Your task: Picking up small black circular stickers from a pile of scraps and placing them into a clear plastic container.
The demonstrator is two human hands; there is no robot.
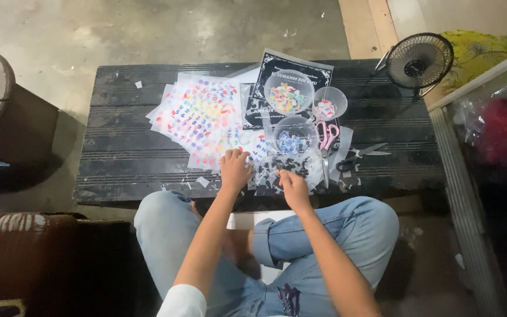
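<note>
Sorting cut pieces: our left hand (234, 170) and right hand (291, 186), apart, pinch scraps beside the stack of colourful letter sticker sheets (198, 117). Three clear plastic bowls (293, 136) hold cut stickers; many sheets stay uncut.

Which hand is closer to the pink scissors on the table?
The right hand. It lies just below and left of the pink scissors. The left hand is farther left, by the sticker sheets.

Both bare forearms reach forward from the lap, converging slightly. The left hand (234, 170) lies palm down, fingers curled and bunched at the tips. The right hand (292, 186), just beside it, is loosely closed, fingertips pinched together, knuckles up.
</note>
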